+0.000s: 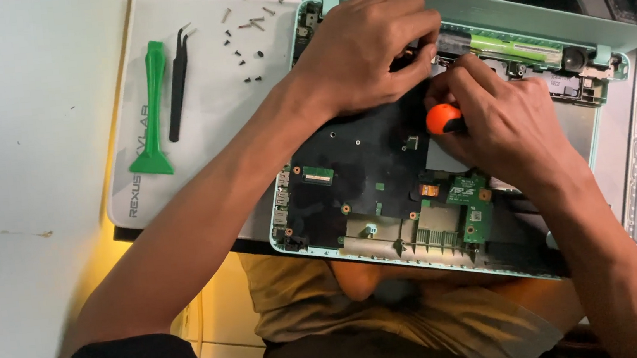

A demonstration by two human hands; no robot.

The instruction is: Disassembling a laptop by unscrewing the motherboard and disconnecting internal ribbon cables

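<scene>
I count one opened laptop chassis [443, 182] in mint green, one orange-capped screwdriver [444, 118], one green plastic pry tool [152, 109], one pair of black tweezers [178, 83], and one white work mat [211, 119]. I count roughly fourteen loose screws [242, 34]; exact number unclear. Two hands work.

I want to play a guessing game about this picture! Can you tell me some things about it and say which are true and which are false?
1. The right hand holds a screwdriver with an orange handle end. True.
2. The green pry tool is in the left hand. False: it lies on the white mat, away from both hands.
3. Loose screws lie on the mat. True.
4. The black tweezers rest inside the opened laptop. False: they lie beside the pry tool.
</scene>
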